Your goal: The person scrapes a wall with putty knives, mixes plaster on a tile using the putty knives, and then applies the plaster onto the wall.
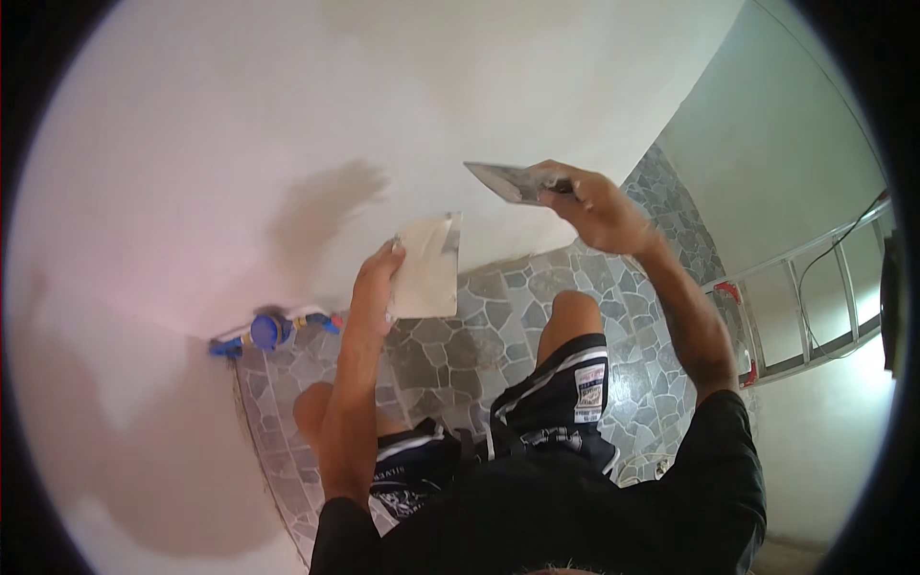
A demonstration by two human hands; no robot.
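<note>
Flat plate cream, edged silvery. Above right of plate, we see trowel blade grey, streaked whitish. Behind plate, wall white to faint pink. Below plate, we note floor in irregular grey stone pattern; shorts black, striped white. Lower left of plate, pipe fitting bright blue, red-ended. Far right of plate, ladder silver, tipped red.

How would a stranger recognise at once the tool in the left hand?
Find the big pale wall, then the left hand before its lower part. That hand holds the flat cream plate. Its broad, roughly rectangular face differs from the narrow-looking, pointed grey blade in the right hand.
</note>
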